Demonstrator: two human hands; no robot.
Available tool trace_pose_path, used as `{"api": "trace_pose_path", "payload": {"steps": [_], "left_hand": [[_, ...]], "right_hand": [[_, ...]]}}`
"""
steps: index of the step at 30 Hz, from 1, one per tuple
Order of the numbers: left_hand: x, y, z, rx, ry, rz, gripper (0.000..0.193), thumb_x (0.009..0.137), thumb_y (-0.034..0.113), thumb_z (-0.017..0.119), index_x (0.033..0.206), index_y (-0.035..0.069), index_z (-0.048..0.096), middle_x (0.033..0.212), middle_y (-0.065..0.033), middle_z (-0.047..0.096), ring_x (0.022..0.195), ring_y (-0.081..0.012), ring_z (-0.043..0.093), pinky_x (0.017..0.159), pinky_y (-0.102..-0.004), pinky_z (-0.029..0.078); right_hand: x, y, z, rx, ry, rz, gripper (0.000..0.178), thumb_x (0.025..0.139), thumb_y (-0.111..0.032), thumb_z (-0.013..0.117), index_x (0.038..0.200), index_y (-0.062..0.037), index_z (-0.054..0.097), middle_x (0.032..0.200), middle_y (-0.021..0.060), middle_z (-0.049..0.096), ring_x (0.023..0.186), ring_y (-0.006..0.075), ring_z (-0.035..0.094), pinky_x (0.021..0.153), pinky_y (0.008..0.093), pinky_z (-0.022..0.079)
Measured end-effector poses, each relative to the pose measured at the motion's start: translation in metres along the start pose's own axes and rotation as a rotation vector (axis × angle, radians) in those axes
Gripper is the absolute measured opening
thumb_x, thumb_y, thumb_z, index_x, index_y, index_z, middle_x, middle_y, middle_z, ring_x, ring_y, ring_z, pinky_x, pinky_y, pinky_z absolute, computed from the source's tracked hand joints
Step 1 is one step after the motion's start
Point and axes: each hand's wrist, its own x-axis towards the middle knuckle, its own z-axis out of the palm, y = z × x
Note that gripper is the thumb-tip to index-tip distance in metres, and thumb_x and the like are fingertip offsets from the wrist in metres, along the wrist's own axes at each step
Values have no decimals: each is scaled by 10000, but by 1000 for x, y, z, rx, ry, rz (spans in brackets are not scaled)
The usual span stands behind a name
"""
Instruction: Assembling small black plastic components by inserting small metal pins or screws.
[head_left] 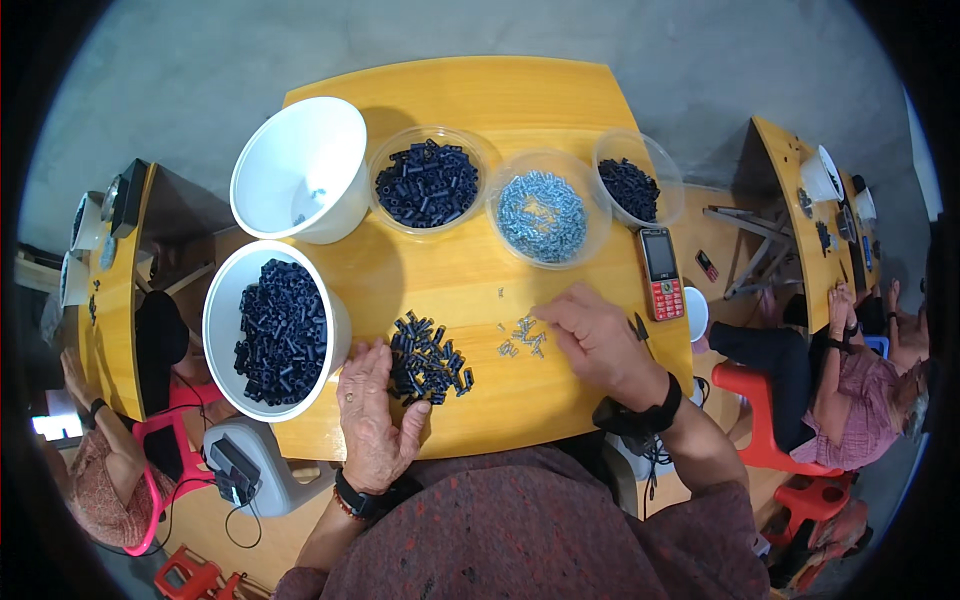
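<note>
My left hand (375, 415) lies on the table with fingers stretched and thumb apart, cupped along the near left side of a heap of small black tube-shaped pieces (430, 360). It appears to hold nothing. To the right, my right hand (600, 335) has thumb and forefinger pinched together beside a small scatter of silver screws (525, 335). Whatever is in that pinch is too small to make out. A large white bucket (338, 330) full of the same black pieces stands just left of my left hand.
Behind stand a white bucket (290, 150) with a few bits inside, a clear tub of black pieces (428, 185), a tub of silver screws (540, 215) and another tub of black pieces (630, 190). A red-black keypad phone (662, 275) lies at the table's right edge. People sit at tables both sides.
</note>
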Motion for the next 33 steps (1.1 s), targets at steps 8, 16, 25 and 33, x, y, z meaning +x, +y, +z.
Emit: {"api": "trace_pose_path", "payload": {"steps": [8, 16, 25, 33], "left_hand": [[-1, -2, 0, 4, -4, 26, 707, 875, 243, 726, 1428, -92, 438, 1439, -286, 502, 1386, -455, 429, 1178, -546, 254], [0, -2, 0, -1, -10, 12, 697, 881, 245, 723, 1421, -93, 442, 1442, -286, 501, 1389, -454, 427, 1179, -551, 247], [-1, -3, 0, -4, -11, 12, 697, 879, 238, 723, 1429, -83, 441, 1445, -285, 496, 1391, -455, 424, 1179, -553, 244], [0, -2, 0, 0, -19, 10, 696, 888, 249, 715, 1431, -86, 439, 1444, -289, 494, 1391, -455, 421, 1179, -551, 243]], "right_hand": [[1, 0, 9, -19, -77, -120, 257, 853, 72, 604, 1080, -7, 697, 977, 151, 641, 890, 330, 654, 765, 374, 524], [0, -3, 8, -19, -102, -120, 238, 851, 74, 602, 1052, -6, 699, 1014, 163, 634, 908, 334, 655, 784, 368, 530], [-1, 6, 10, 69, -64, -42, 230, 852, 77, 593, 1035, -1, 707, 1007, 157, 643, 913, 330, 659, 784, 367, 532], [-4, 2, 5, 26, -71, -48, 257, 832, 100, 590, 1030, -9, 713, 997, 149, 648, 903, 314, 663, 766, 355, 527]]}}
